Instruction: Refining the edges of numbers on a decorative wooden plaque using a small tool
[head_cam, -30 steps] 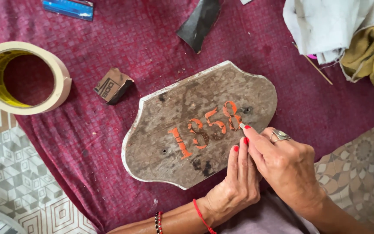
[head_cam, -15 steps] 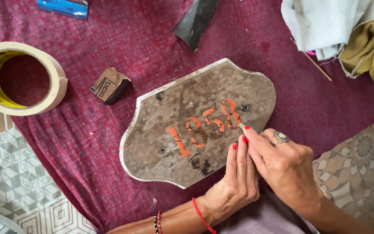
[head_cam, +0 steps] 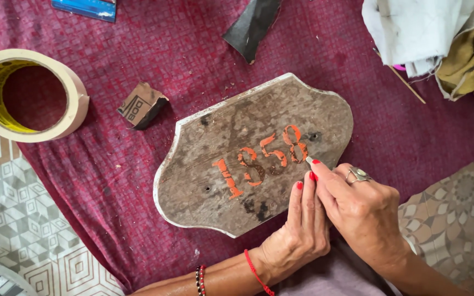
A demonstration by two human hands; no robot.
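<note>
A weathered wooden plaque with a white edge and orange painted digits lies on a maroon cloth. My right hand, with a ring and red nails, pinches a small pale pointed tool. The tool's tip touches the plaque just below the last orange digit. My left hand lies flat beside the right one, its fingers straight and together on the plaque's lower right edge. It grips nothing. Red and beaded bracelets circle the left wrist.
A roll of masking tape sits at the left. A folded scrap of sandpaper lies near the plaque, and a dark sandpaper piece at the top. White and yellow rags and a thin stick are at the top right. Patterned tiles show below.
</note>
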